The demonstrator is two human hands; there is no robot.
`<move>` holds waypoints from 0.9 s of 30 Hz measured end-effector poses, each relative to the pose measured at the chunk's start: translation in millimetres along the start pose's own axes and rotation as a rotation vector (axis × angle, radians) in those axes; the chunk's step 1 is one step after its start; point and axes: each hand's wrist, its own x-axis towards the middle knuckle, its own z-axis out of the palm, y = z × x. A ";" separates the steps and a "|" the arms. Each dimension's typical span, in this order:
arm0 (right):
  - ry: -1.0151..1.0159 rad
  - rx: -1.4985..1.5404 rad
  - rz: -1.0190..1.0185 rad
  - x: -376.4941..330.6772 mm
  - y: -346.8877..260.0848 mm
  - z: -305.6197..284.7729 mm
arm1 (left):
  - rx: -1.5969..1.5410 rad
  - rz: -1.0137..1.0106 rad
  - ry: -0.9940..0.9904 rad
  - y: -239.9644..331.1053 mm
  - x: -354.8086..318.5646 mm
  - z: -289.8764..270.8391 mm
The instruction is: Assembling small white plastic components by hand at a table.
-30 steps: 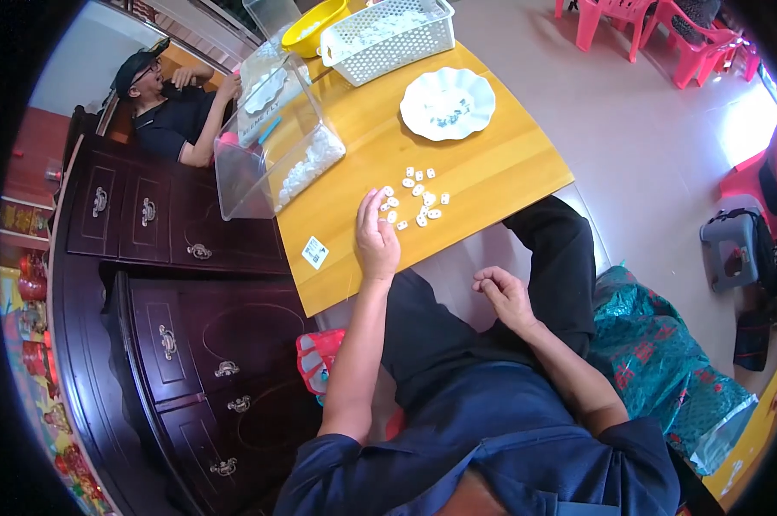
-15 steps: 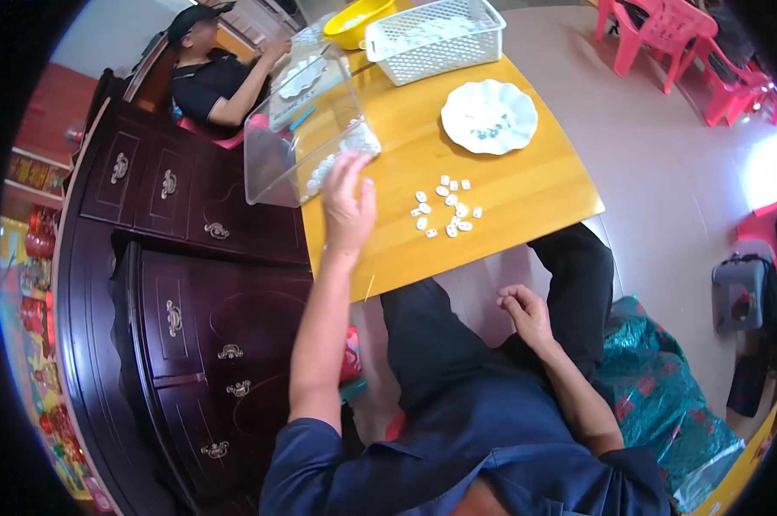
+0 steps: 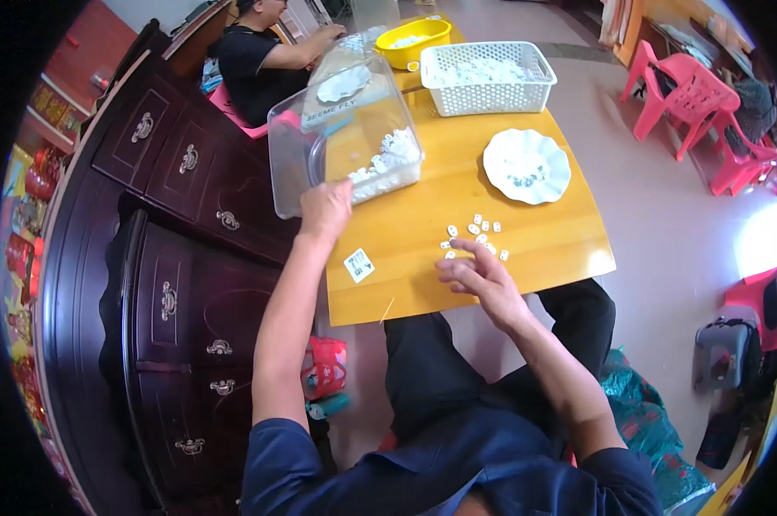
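Observation:
My left hand (image 3: 324,209) is closed on the near corner of a clear plastic bin (image 3: 289,176). White pieces (image 3: 388,156) lie heaped along the bin's near right side. My right hand (image 3: 487,279) hovers at the table's near edge, fingers apart and partly bent, holding nothing I can see. Just beyond its fingertips several small white pieces with dark dots (image 3: 474,230) are scattered on the wooden table (image 3: 423,288). The hand hides some of them. Farther right stands a white plate with a wavy rim (image 3: 539,185).
At the back are a white perforated basket (image 3: 487,99) and a yellow basin (image 3: 414,56), both with white pieces inside. A label (image 3: 359,265) and a thin stick (image 3: 388,310) lie near the front edge. Another person (image 3: 255,56) sits far left, beyond a dark cabinet (image 3: 191,258).
My left hand has gone from above the bin's near side to its corner. My right hand has risen from my lap to the scattered pieces. The view has shifted too.

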 end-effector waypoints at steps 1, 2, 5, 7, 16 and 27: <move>0.020 -0.020 -0.018 12.3 -3.7 6.8 | 0.009 0.010 -0.003 4.8 -7.8 4.3; 0.041 -0.039 -0.038 23.7 -7.6 12.3 | 0.018 0.022 -0.005 10.4 -15.5 7.6; 0.097 0.044 -0.017 61.6 -8.7 27.5 | -0.075 0.126 0.072 20.0 -42.2 14.9; 0.195 0.118 0.027 84.6 -3.7 28.5 | -0.067 0.212 0.130 25.1 -55.8 22.2; 0.264 -0.060 0.055 130.7 29.7 8.7 | -0.146 0.276 0.043 21.1 -56.6 13.4; 0.343 -0.088 -0.025 134.2 31.1 8.4 | -0.526 0.162 -0.564 7.5 -18.4 -11.9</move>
